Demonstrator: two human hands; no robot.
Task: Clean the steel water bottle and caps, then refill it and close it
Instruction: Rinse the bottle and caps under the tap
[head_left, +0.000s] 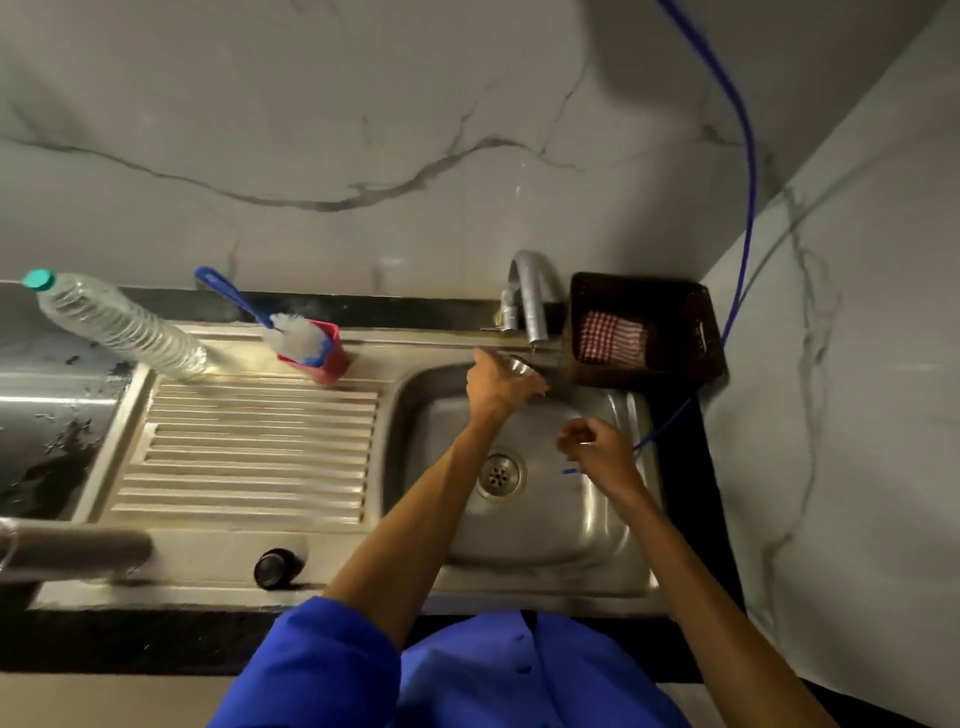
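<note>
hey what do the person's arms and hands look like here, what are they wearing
Both forearms are bare, with blue sleeves rolled or pushed up to about the elbow. The garment is a buttoned blue shirt. The left hand and right hand wear no gloves.

Steel cap (521, 367): small, shiny, cup-shaped, held at the sink's back rim just below the tap spout (mostly hidden by fingers). Black cap (276, 567): round, dark, resting on the sink's front ledge, well apart from the steel one.
</note>
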